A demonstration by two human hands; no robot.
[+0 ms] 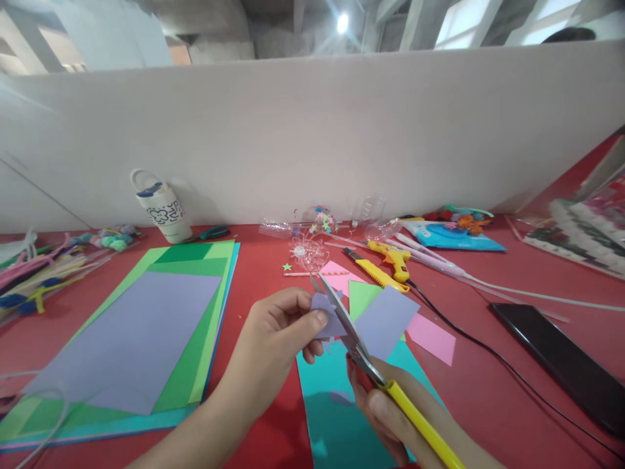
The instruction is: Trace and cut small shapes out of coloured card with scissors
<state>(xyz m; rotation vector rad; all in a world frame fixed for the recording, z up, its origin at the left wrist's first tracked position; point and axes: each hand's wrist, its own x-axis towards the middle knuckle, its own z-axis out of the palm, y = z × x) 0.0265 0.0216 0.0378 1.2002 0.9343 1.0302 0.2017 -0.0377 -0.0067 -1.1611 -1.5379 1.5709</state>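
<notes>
Between thumb and fingers, my left hand (286, 332) pinches a small piece of purple paper (323, 319). My right hand (385, 404) grips a pair of scissors (359, 352) with yellow and red handles. The scissor blades point away from me and lie at the paper's right side, slightly apart at the tips. Small purple scraps (340, 396) show just below the paper, over a teal sheet (332, 430). Beyond the blades lies a larger purple sheet (388, 319) on green and pink paper.
A stack of coloured sheets (141, 332) lies left, with a white tumbler (166, 212) behind it. To the right are a yellow glue gun (393, 259), a yellow utility knife (374, 270), a black phone (561, 365) and a blue packet (454, 236). The glue gun's black cord crosses the red table.
</notes>
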